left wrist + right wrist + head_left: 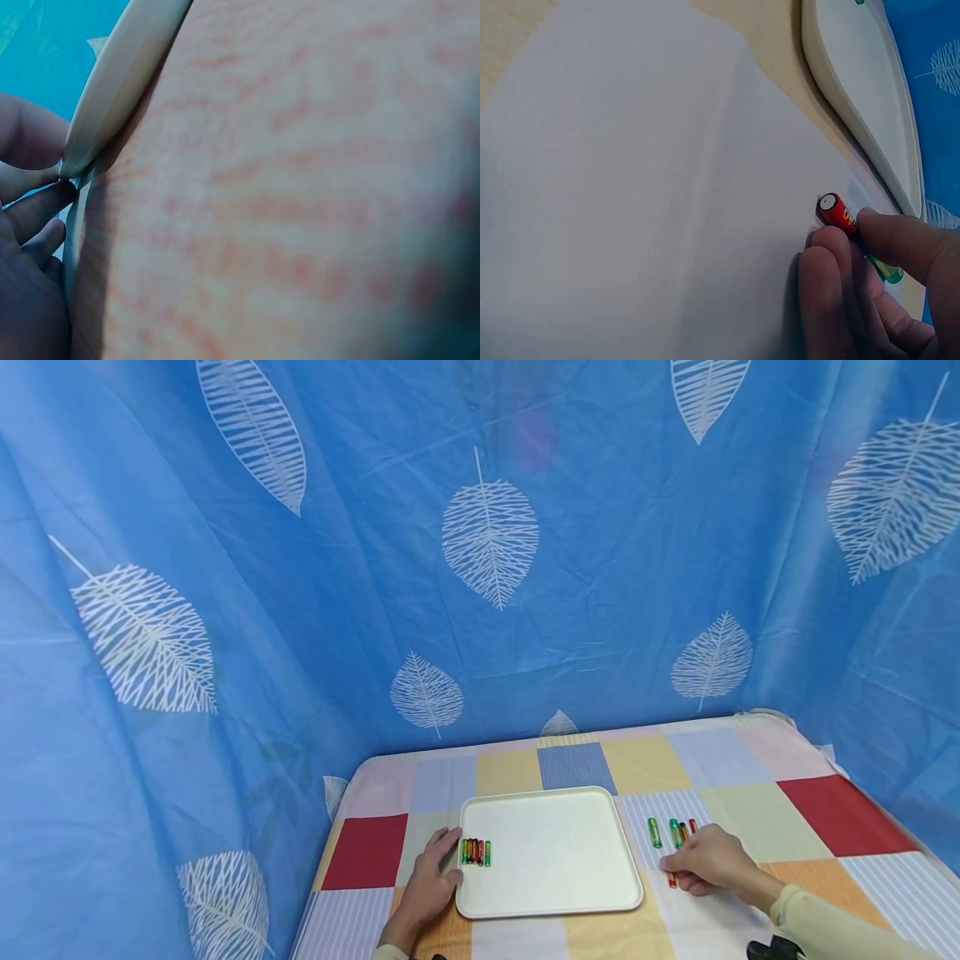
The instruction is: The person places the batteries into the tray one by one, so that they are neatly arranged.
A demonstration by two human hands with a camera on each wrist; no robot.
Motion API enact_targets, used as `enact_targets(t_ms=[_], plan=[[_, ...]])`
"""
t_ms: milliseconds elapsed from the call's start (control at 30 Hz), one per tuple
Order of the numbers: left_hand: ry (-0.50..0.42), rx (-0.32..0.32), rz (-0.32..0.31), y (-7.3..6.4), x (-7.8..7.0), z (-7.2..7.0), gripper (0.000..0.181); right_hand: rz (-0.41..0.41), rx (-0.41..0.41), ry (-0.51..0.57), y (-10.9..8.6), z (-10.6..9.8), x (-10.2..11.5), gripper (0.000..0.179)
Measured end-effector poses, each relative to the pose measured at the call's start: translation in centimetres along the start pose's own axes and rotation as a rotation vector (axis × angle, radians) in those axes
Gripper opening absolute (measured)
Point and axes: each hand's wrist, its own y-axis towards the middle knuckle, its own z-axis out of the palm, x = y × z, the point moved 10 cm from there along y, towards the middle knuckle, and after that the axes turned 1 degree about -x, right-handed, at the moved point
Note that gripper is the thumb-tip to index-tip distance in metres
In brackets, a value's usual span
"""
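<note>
Between thumb and fingers my right hand (708, 860) pinches a small red battery (840, 214) close over the cloth, right of the tray. Its flat metal end shows in the right wrist view; the fingers hide its middle, and a bit of green shows beyond them. Just past that hand lie a green battery (655, 832) and several more green and red ones. My left hand (429, 881) rests at the left edge of the white tray (555, 847), its fingertips touching the rim. Inside the tray, near that edge, a row of several red and green batteries (474, 852) stands side by side.
A patchwork cloth (517, 935) in coloured squares covers the table. Blue curtains (585, 635) with white leaf prints hang behind it and along both sides. The tray's low raised rim runs between the two hands.
</note>
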Motion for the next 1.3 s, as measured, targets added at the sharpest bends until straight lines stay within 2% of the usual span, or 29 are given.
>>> enact_targets(t_ms=[267, 533, 667, 767, 900, 1067, 1300], plan=[[0.001, -0.003, -0.004, -0.2, 0.0, 0.1, 0.074, -0.009, 0.006, -0.003, -0.1, 0.0, 0.1, 0.018], [0.015, -0.009, -0.017, -0.2, -0.1, 0.1, 0.075, -0.028, 0.074, 0.081, -0.2, 0.0, 0.1, 0.015], [0.020, -0.005, -0.019, -0.1, -0.2, 0.0, 0.075, -0.021, 0.181, 0.203, -0.2, 0.4, -0.6, 0.016], [0.027, -0.004, -0.016, -0.1, -0.2, 0.0, 0.075, 0.004, 0.285, 0.329, -0.3, 0.8, -1.3, 0.019], [0.031, -0.006, -0.007, -0.1, -0.3, -0.2, 0.074, 0.055, 0.385, 0.510, -0.6, 1.0, -1.5, 0.026], [0.029, -0.005, -0.015, -0.1, -0.2, -0.2, 0.073, 0.082, 0.444, 0.666, -1.0, 1.0, -0.7, 0.026], [0.027, -0.008, -0.017, -0.2, -0.2, -0.1, 0.073, 0.008, 0.600, 0.810, -1.5, 2.2, 1.7, 0.023]])
